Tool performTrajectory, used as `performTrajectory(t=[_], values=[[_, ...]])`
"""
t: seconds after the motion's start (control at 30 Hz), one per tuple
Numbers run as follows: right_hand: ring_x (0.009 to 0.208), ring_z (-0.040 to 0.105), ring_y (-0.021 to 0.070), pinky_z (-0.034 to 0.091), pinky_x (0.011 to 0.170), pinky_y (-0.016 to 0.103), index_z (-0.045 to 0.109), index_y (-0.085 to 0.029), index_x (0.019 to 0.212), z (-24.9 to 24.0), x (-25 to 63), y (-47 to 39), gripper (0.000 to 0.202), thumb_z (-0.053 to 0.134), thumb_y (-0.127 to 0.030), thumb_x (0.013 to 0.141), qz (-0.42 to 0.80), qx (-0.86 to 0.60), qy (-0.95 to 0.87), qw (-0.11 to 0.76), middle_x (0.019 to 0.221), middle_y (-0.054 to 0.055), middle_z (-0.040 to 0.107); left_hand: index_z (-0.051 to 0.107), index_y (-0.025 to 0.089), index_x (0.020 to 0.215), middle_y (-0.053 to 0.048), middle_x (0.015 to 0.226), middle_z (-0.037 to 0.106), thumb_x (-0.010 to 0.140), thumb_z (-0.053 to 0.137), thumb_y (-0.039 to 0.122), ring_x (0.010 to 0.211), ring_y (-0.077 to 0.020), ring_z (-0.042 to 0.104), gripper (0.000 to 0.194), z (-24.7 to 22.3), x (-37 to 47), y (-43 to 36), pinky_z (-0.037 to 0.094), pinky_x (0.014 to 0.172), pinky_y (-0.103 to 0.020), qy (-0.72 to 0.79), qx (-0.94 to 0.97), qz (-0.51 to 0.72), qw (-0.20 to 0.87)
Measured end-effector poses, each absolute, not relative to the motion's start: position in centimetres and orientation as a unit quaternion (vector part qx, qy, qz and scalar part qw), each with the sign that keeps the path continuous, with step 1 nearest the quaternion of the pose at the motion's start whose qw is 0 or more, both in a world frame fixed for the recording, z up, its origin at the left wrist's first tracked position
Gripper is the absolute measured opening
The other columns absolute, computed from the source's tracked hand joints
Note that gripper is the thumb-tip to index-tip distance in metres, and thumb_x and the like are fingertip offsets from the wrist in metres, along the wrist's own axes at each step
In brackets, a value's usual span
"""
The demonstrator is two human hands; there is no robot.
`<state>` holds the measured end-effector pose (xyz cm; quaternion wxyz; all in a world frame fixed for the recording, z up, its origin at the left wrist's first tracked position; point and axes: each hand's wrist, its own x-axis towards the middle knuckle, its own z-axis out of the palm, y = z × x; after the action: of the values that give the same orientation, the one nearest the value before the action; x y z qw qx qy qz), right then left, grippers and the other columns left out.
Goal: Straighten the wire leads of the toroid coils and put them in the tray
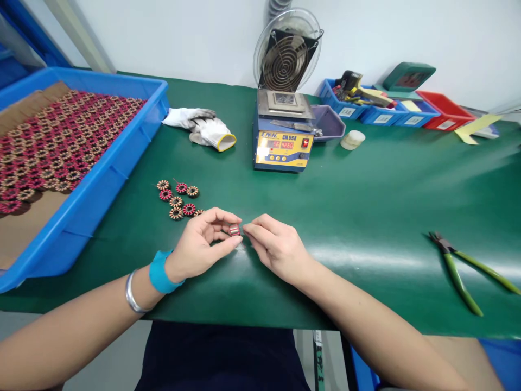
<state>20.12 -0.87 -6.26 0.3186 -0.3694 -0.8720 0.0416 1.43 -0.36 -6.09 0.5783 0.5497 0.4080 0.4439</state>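
Between the thumb and fingers of my left hand [199, 243] is a small wire-wound ring coil [234, 230], red and pale striped, seen edge-on. My right hand [280, 247] is just to its right, thumb and forefinger pinched together close to the coil. Whatever those fingertips hold, perhaps a thin wire end, is too small to make out. Beyond my left hand, several loose ring coils [176, 201] lie on the green mat, some copper-coloured and some red. One of them is partly hidden behind my left fingers.
On the left stands a blue tray [122, 163] with rows of coils. White gloves [203, 127] lie behind. A blue-yellow solder pot [284, 146] with a fan [286, 62] stands at the back. Green-handled cutters [456, 266] lie at right; small bins [382, 115] line the wall.
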Motion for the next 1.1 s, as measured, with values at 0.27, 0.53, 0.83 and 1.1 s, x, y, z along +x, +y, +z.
performTrajectory(t=[0.27,0.53,0.83,1.1], values=[[0.061,0.047,0.0129,0.038,0.055,0.025,0.065,-0.012,0.084,-5.6,19.9,-1.5,0.028,0.04,-0.013,0.096,-0.019,-0.335,-0.904,0.265,0.071,0.003,0.057,0.059,0.015,0.087,-0.002,0.078,0.064,0.068,0.068,0.015,0.069,-0.0117,0.062,0.022,-5.4,1.3,-0.4,0.055,0.065,-0.023,0.431,0.601,0.344,0.579],[0.058,0.042,0.0138,0.032,0.051,0.028,0.064,-0.013,0.078,-5.5,19.8,-1.9,0.032,0.037,-0.009,0.094,-0.071,-0.299,-0.917,0.253,0.067,0.003,0.054,0.058,0.015,0.075,-0.001,0.069,0.06,0.067,0.057,0.014,0.065,-0.0123,0.058,0.009,-4.8,0.8,-0.2,0.05,0.062,-0.025,0.43,0.62,0.243,0.61],[0.059,0.044,0.0139,0.035,0.053,0.029,0.063,-0.013,0.081,-5.6,19.8,-2.0,0.028,0.04,-0.01,0.095,-0.034,-0.299,-0.92,0.25,0.069,0.003,0.056,0.051,0.016,0.067,0.002,0.06,0.055,0.07,0.057,0.018,0.056,-0.0102,0.053,0.007,-4.8,0.6,-0.2,0.046,0.054,-0.022,0.408,0.629,0.225,0.622],[0.059,0.044,0.0131,0.035,0.053,0.028,0.063,-0.014,0.081,-5.3,20.0,-1.9,0.029,0.038,-0.011,0.096,-0.027,-0.306,-0.921,0.239,0.069,0.002,0.055,0.052,0.016,0.069,0.002,0.059,0.056,0.08,0.055,0.024,0.053,-0.0089,0.049,0.013,-4.3,0.6,-0.4,0.04,0.049,-0.02,0.415,0.663,0.223,0.582]])
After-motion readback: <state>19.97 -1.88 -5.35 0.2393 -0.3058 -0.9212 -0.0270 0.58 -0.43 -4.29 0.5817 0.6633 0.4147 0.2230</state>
